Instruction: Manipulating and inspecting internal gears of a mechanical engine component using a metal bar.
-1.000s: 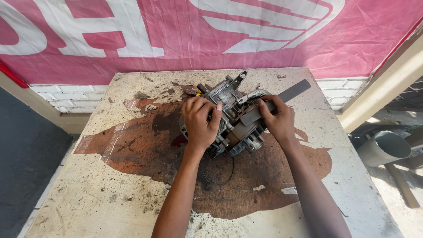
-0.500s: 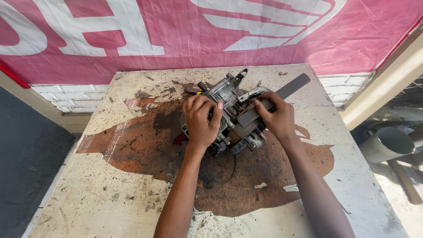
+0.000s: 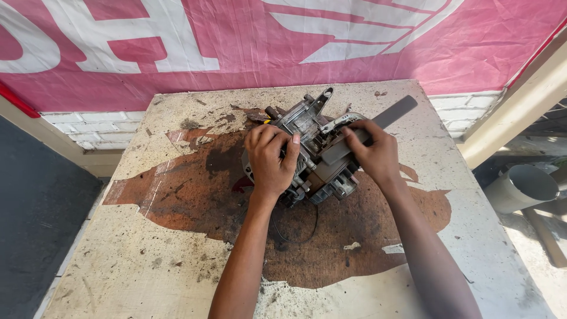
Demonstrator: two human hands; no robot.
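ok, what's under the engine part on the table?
The engine part sits on a brown worn patch of the table. A thin dark wire loops out from beneath it. The left hand and right hand cover its top; the surface directly below is hidden.

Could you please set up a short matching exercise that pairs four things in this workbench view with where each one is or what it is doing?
Things:
1. left hand
2. right hand
3. grey pipe
4. pink banner

Places or states:
A. lies off the table's right edge, lower down
B. hangs behind the table's far edge
C. grips the near-left side of the engine block
D. holds the flat dark bar that sticks out toward the far right

Pairs: 1-C, 2-D, 3-A, 4-B
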